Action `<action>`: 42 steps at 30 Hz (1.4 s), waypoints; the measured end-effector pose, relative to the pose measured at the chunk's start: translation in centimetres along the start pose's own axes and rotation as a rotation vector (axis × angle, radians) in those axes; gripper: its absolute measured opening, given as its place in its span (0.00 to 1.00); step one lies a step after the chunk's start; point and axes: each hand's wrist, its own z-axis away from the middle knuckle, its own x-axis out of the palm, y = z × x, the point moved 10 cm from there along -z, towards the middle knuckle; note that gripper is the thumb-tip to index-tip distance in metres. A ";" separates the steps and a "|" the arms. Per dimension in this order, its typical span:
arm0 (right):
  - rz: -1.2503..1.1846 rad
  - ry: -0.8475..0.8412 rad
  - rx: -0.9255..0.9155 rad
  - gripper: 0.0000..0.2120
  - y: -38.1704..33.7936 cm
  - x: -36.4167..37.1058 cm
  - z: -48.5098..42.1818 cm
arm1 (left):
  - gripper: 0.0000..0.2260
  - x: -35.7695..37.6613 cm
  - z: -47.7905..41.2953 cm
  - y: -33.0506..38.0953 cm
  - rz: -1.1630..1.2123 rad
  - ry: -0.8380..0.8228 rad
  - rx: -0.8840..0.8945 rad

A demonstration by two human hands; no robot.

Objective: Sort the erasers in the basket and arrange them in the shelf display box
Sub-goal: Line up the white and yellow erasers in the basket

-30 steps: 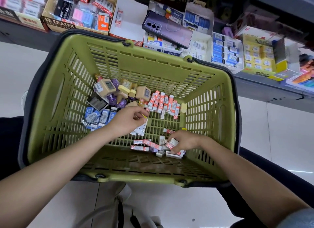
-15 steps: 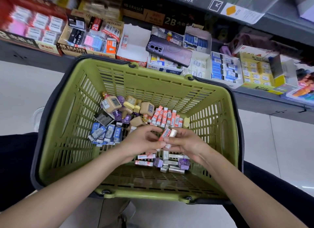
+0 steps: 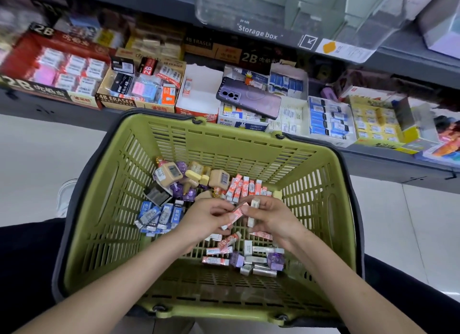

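Running across the top of the view, the shelf (image 3: 49, 110) carries the display boxes, and the green plastic basket (image 3: 99, 234) sits just in front of it, apparently on the person's lap. A second ago both hands were down among the pieces on the basket floor, well apart. Now the left hand (image 3: 206, 219) and right hand (image 3: 271, 216) have come up and met over the middle, and the head has tipped up to take in more of the shelf. The left hand's fingers pinch a red-and-white eraser (image 3: 236, 213), whose upper end touches the right hand's fingertips. The right hand pinches a white eraser (image 3: 255, 204). This suggests picked pieces are being gathered by kind before going to a box. Most stock is still in the basket: blue erasers (image 3: 159, 216) heaped on the left, a neat row of red-and-white ones (image 3: 245, 188) against the far wall, and a mixed loose pile (image 3: 246, 256) beneath the hands. The white display box (image 3: 199, 92) behind the rim holds only one eraser, so it is probably the destination. Readable writing: "Storage box" on the clear bin (image 3: 258, 32), "2B" on the red carton (image 3: 32, 87), "4B ERASER" on the tan carton (image 3: 117, 102), and "miffy" on a small box (image 3: 249, 127) below a purple phone (image 3: 249, 97).
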 end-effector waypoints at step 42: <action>1.015 -0.153 0.186 0.26 9.6 -3.0 -3.0 | 0.09 -0.6 0.4 -3.4 0.315 -0.096 -0.328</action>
